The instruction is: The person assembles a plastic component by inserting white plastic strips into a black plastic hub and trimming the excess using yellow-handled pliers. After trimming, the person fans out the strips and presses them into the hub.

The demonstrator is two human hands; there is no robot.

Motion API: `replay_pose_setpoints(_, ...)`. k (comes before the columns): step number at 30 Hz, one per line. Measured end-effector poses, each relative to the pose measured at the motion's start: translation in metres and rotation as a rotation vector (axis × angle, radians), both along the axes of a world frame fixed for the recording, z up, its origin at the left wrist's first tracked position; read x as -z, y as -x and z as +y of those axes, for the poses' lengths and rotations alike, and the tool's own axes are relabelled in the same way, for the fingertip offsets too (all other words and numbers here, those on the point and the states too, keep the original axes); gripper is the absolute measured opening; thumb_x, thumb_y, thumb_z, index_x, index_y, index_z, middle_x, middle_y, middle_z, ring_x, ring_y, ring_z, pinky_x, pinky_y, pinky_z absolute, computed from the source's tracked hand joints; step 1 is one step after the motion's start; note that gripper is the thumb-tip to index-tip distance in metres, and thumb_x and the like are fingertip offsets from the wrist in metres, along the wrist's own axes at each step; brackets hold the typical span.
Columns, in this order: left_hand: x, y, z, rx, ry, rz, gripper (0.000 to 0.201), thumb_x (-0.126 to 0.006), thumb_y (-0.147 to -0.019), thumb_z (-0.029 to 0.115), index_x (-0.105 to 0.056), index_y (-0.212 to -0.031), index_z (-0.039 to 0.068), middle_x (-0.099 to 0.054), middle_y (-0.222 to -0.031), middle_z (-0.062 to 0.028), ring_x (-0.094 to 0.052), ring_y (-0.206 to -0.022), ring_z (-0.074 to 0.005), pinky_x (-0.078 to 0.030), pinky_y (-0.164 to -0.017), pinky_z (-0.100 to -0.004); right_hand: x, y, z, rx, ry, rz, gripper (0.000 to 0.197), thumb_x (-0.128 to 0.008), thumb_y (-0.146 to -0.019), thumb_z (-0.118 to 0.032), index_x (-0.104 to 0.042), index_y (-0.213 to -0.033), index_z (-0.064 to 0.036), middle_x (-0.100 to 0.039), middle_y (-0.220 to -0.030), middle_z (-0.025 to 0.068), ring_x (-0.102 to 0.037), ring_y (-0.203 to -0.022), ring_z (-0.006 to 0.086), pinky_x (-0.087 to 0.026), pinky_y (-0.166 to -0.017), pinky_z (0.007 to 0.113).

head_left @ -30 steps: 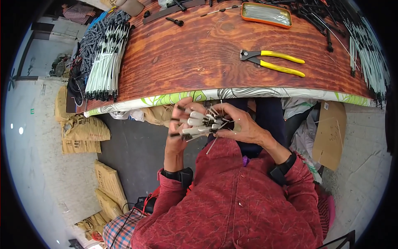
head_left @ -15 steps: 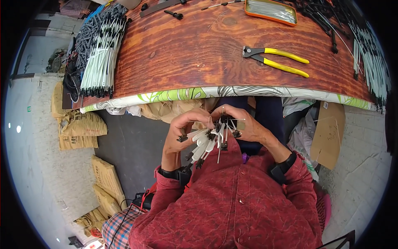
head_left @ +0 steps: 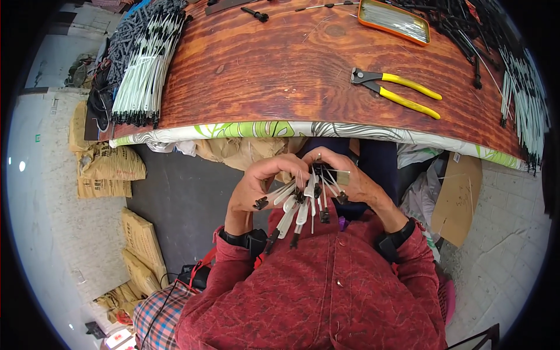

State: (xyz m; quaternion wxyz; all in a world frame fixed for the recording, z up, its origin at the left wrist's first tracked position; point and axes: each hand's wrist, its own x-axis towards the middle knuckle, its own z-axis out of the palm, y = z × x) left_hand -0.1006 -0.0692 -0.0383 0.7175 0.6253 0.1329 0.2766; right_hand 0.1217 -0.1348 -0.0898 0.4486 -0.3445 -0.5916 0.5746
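Note:
My left hand (head_left: 261, 179) and my right hand (head_left: 348, 178) meet in front of my chest, past the table's near edge, fingers curled in toward each other. Between them is a loose, fanned bunch of white plastic sticks with black ends (head_left: 301, 213), the tips pointing down toward my shirt. The left fingers close on its left side. The right fingers grip the black pieces at the upper right, where thin wire-like rods stick out. Which exact piece each fingertip pinches is hidden.
On the wooden table (head_left: 262, 76) lie yellow-handled end nippers (head_left: 408, 104) and an orange-rimmed tin (head_left: 394, 34) of thin rods. White sticks are bundled at the left (head_left: 140, 84) and right (head_left: 518, 108), near grey (head_left: 129, 46) and black parts. Brown sacks (head_left: 114, 163) stand on the floor.
The bunch has spread wider, and some sticks now hang lower. Both hands stay together around it. The whole view has shifted slightly.

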Motion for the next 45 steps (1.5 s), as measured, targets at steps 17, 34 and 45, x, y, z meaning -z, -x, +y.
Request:
replay_pose_setpoints(17,-0.001,-0.003,-0.004,-0.094,-0.032,0.026,0.038,-0.087,-0.075,0.019,-0.061,-0.098,0.004,-0.061,-0.103,-0.0145,-0.061,-0.098,-0.0242,-0.048,-0.087,-0.0387,-0.005,0.007,-0.003,0.067,0.091,0.138,0.05,-0.079,-0.081,-0.024,-0.052,-0.116,-0.0004,-0.057,-0.109,0.0059,-0.057,-0.103,0.0141,-0.046,-0.094,0.029)
replay_pose_setpoints(34,-0.002,-0.008,-0.009,-0.13,0.008,-0.029,0.026,-0.083,-0.076,0.013,-0.062,-0.088,0.003,-0.062,-0.097,-0.0137,-0.06,-0.09,-0.0222,-0.048,-0.087,-0.0365,-0.002,-0.002,-0.004,-0.069,0.154,0.293,0.076,-0.087,-0.072,-0.027,-0.049,-0.133,-0.0001,-0.056,-0.127,0.0081,-0.052,-0.125,0.0211,-0.038,-0.11,0.037)
replay_pose_setpoints(45,-0.006,-0.007,0.003,-0.015,-0.058,-0.065,0.019,-0.076,-0.072,0.01,-0.063,-0.085,0.006,-0.067,-0.092,-0.0091,-0.062,-0.084,-0.0201,-0.049,-0.078,-0.0332,-0.022,-0.024,0.013,-0.208,0.314,0.651,0.085,-0.087,-0.073,-0.044,-0.048,-0.134,0.0003,-0.056,-0.127,0.0124,-0.051,-0.129,0.0266,-0.036,-0.112,0.04)
